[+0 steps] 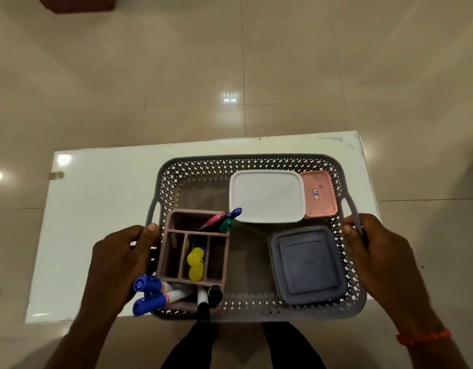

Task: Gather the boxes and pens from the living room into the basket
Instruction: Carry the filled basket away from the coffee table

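A grey perforated basket [246,162] sits over a white table [96,209]. Inside it lie a white box [267,197], a small pink box [319,194] and a grey-blue box [308,265]. A brown pen holder [171,251] stands in its left part with yellow-capped pens [195,263], pink, blue and green pens [224,218], blue-capped markers [150,295] and black markers [208,296]. My left hand [120,259] grips the basket's left handle. My right hand [376,251] grips the right handle.
Beige floor tiles [230,62] surround the low table. A dark red object [78,2] sits at the top left on the floor. My legs [243,347] show below the table's near edge.
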